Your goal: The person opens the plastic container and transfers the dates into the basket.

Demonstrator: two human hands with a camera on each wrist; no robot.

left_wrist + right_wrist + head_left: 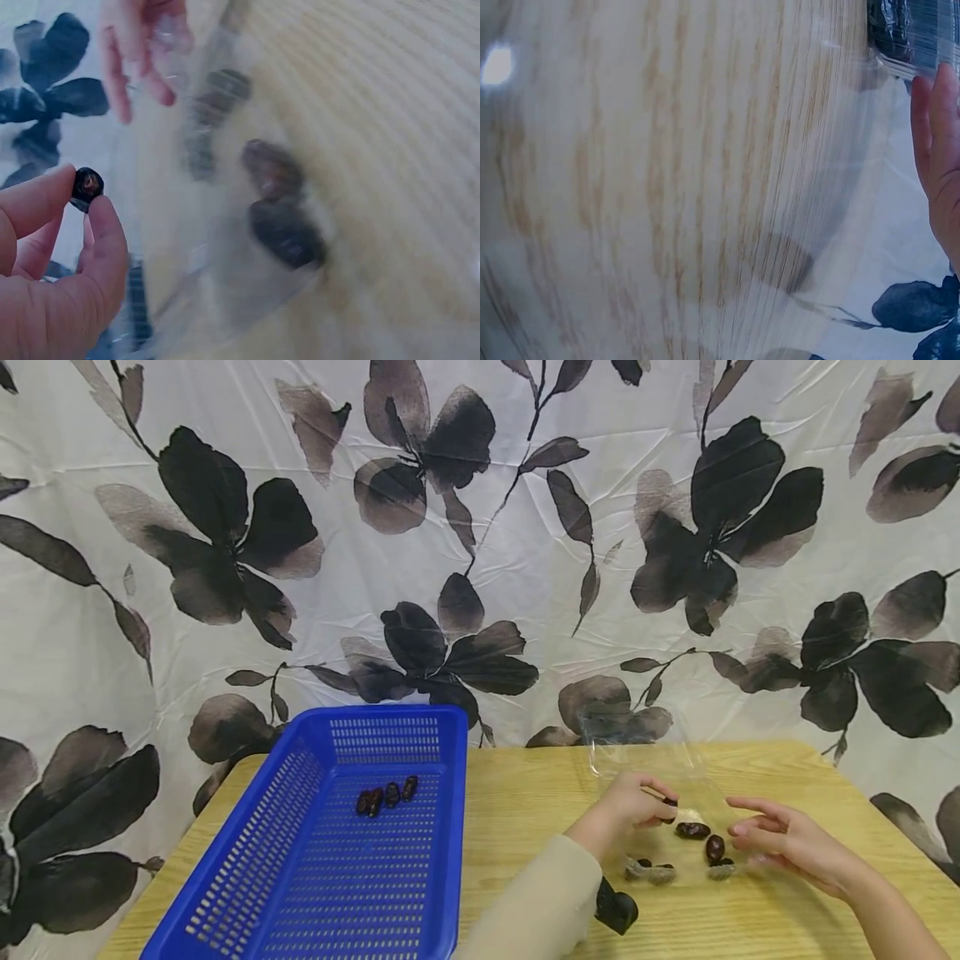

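My left hand point(633, 802) pinches a dark brown date point(88, 187) between thumb and fingertips, above a clear plastic clamshell box point(225, 300). Inside the box lie several more dates, among them one lying flat point(692, 831) and another next to it point(715, 848). The box's see-through lid point(637, 756) stands raised at the back. At the box's right side is my right hand point(798, 847), its fingers loosely extended and holding nothing. Whether it touches the clear wall cannot be told. In the right wrist view only part of that hand shows, at the right edge.
A blue plastic basket point(453, 852) stands on the left of the wooden table point(525, 827), with several dates point(392, 794) grouped toward its back. Behind the table hangs a white cloth point(570, 585) with dark flowers. A black device point(617, 908) sits by the left wrist.
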